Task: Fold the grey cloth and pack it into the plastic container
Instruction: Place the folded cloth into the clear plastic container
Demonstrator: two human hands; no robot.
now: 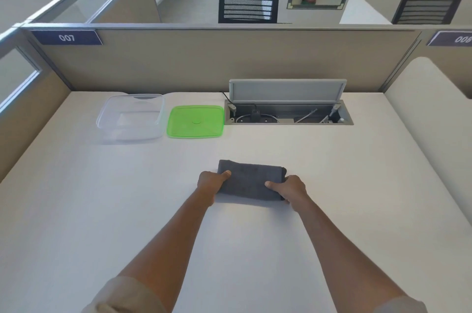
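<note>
The grey cloth [249, 180] is folded into a small thick rectangle in the middle of the white desk. My left hand [210, 183] grips its left end, thumb on top. My right hand [291, 189] grips its right end the same way, fingers under the edge. A shadow under the near edge suggests the cloth is slightly lifted. The clear plastic container [130, 117] stands open and empty at the back left. Its green lid [195, 121] lies flat just to the right of it.
An open cable hatch [288, 113] with its grey flap raised sits in the desk at the back right. A beige partition [217, 60] closes the far side. Side panels bound the desk left and right.
</note>
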